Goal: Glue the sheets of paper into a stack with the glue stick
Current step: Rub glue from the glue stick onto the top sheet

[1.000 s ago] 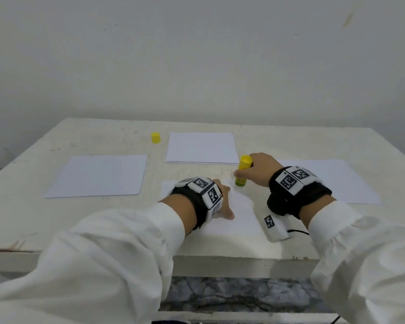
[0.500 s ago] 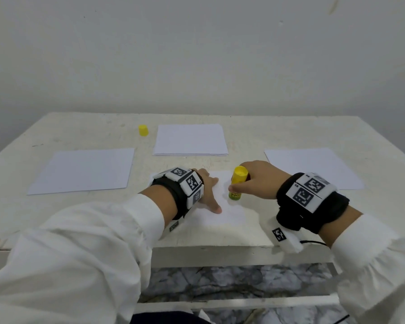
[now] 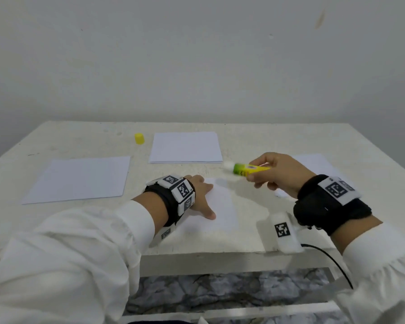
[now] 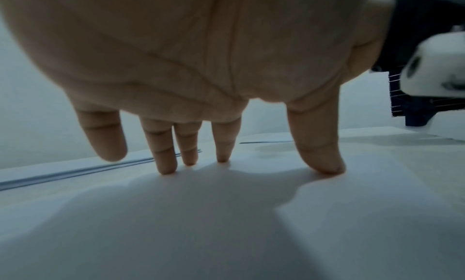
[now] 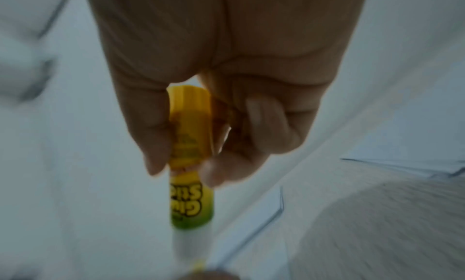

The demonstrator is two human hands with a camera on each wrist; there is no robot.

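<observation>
Left hand point(image 3: 200, 196) flat, fingers spread on near sheet point(image 3: 222, 210), right hand point(image 3: 276, 173) gripping glue stick point(image 3: 249, 170) above table point(image 3: 255, 141)

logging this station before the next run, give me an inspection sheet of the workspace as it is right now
surface: white table, worn and speckled
job's things: near sheet under left hand; stack of sheets at back; single sheet at left; another sheet behind right hand; glue stick uncapped, lifted off the paper
clutter: yellow cap standing by the stack
grippers: left hand presses near sheet with straight fingers; right hand grips glue stick
cables: black cable from right wrist unit
surroundings: plain wall, marbled floor
</observation>
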